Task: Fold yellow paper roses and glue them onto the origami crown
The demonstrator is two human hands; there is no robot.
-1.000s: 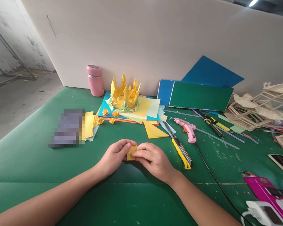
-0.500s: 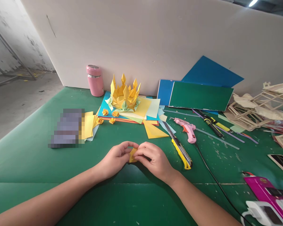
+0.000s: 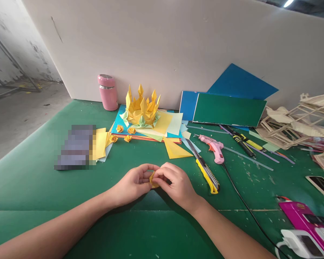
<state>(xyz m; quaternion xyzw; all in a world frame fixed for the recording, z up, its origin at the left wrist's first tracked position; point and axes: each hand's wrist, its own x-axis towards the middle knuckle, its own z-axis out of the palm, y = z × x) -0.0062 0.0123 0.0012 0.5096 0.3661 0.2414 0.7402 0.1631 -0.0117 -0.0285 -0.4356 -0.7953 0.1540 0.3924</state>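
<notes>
I hold a small piece of yellow paper (image 3: 151, 177) between my two hands, near me, in front of the crown. My left hand (image 3: 135, 183) is curled, with thumb and fingers closed on the paper's left side; my right hand (image 3: 178, 181) pinches its other side with thumb and fingertips. Only a sliver shows between them, so I cannot make out its folds, nor whether its lower edge touches the green table (image 3: 124, 233). The last fingers of my right hand are tucked out of sight, and both my forearms run out of view at the bottom.

Beyond my hands stands the yellow paper crown (image 3: 143, 107), hiding part of the stacked sheets under it, with four paper roses (image 3: 120, 128) at its front. To the left, something dark (image 3: 78, 144) is blurred into blocks, too coarse to name; the blur also covers an edge of the yellow sheets (image 3: 100, 144) beside it. To my right lie the cutter (image 3: 205, 174) and the glue gun (image 3: 218, 154). The phone (image 3: 321, 187), power strip (image 3: 294, 212) and wooden frame (image 3: 282, 136) are cut off by the right edge.
</notes>
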